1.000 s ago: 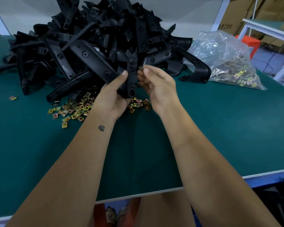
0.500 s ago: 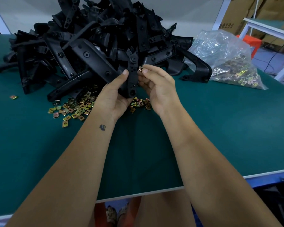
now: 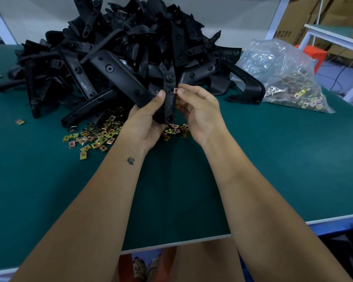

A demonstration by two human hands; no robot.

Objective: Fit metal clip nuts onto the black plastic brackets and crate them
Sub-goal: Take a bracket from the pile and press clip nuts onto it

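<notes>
My left hand (image 3: pixel 145 121) grips a long black plastic bracket (image 3: pixel 170 98) upright above the green table, thumb on its left edge. My right hand (image 3: pixel 198 110) pinches a small metal clip nut (image 3: pixel 176 90) against the bracket's right edge, about halfway up. A second bit of metal shows by my left thumb on the bracket's left edge. Loose brass-coloured clip nuts (image 3: pixel 96 137) lie scattered on the table under and to the left of my hands. No crate is in view.
A big heap of black brackets (image 3: pixel 114 51) fills the back of the green table (image 3: pixel 273 159). A clear plastic bag of clip nuts (image 3: pixel 283 78) lies at the back right. One stray nut (image 3: pixel 20 122) sits far left. The table's front edge runs close to my knees.
My right hand has brought the clip nut from just beside the bracket up against its right edge. My left hand keeps the bracket in about the same place.
</notes>
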